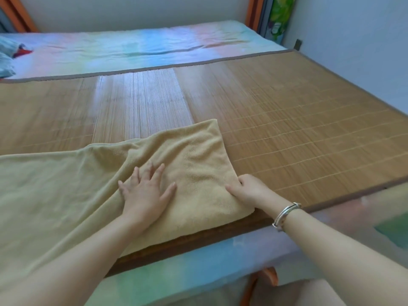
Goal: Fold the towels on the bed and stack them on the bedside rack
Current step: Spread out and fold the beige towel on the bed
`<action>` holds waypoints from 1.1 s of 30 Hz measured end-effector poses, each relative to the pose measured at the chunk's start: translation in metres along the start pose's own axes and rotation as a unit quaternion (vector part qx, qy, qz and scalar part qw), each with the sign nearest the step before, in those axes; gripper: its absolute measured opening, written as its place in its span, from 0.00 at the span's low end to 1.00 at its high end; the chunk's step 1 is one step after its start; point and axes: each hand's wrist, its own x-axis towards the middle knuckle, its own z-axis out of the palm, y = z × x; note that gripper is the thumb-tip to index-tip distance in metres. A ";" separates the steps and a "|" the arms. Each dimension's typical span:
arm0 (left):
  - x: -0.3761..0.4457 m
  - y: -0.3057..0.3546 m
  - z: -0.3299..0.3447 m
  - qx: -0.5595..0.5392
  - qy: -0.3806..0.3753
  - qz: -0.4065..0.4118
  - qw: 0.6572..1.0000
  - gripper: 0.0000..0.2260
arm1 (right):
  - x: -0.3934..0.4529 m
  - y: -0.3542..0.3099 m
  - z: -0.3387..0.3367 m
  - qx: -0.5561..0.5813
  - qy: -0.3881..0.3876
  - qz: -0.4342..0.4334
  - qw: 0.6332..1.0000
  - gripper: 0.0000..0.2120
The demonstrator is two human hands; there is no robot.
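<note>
**Towel on bamboo mat, both hands on its right end**

Beige towel point(198, 164) lies on the bamboo mat point(298, 129) that covers the near part of the bed. Its right end is doubled over into a thicker, roughly square panel with a fuzzy upper face; the remainder spreads away to the left as a single smoother layer and runs out of view at the left edge. A soft ridge of cloth rises where the panel meets the flat part. The panel's near edge sits along the mat's dark border, just inside it.

Left hand point(145, 193): palm down, fingers straight and spread, pressing flat on the towel at the left side of the folded panel. Nothing is held.

Right hand point(247, 188): at the panel's right edge near its front corner. Thumb lies on top of the cloth, fingers curl under the edge, so it pinches the towel. A silver bangle point(286, 214) sits on that wrist.

Beyond the mat, a pastel striped sheet point(132, 49) covers the far part of the bed. Blue bedding point(6, 62) is bunched at far left. An orange bed post point(254, 12) stands at the far right corner.

No rack in view.
</note>
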 end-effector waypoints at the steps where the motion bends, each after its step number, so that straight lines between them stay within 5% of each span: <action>1: -0.005 -0.002 -0.001 0.005 -0.002 -0.016 1.000 0.32 | -0.004 0.000 0.004 -0.003 0.028 -0.015 0.999 0.16; 6: -0.012 -0.004 -0.002 -0.054 -0.033 -0.058 0.996 0.36 | -0.004 0.009 -0.021 -0.085 0.198 -0.002 0.977 0.12; 10: -0.016 0.005 -0.007 -0.132 -0.047 0.008 0.990 0.34 | -0.003 0.023 -0.037 -0.282 0.228 0.061 0.930 0.19; 14: -0.017 -0.018 -0.020 -0.148 0.000 0.017 0.989 0.29 | 0.002 -0.010 -0.018 -0.340 0.261 -0.040 0.903 0.21; 19: -0.015 -0.120 -0.054 -0.124 0.075 -0.110 0.983 0.24 | 0.014 -0.127 0.048 -0.281 0.193 -0.188 0.921 0.17; 26: -0.028 -0.270 -0.084 -0.189 0.094 -0.277 0.937 0.23 | 0.031 -0.276 0.154 -0.271 0.131 -0.334 0.893 0.15; 33: -0.013 -0.350 -0.086 -0.277 0.131 -0.313 0.899 0.17 | 0.069 -0.369 0.238 -0.263 0.064 -0.391 0.879 0.19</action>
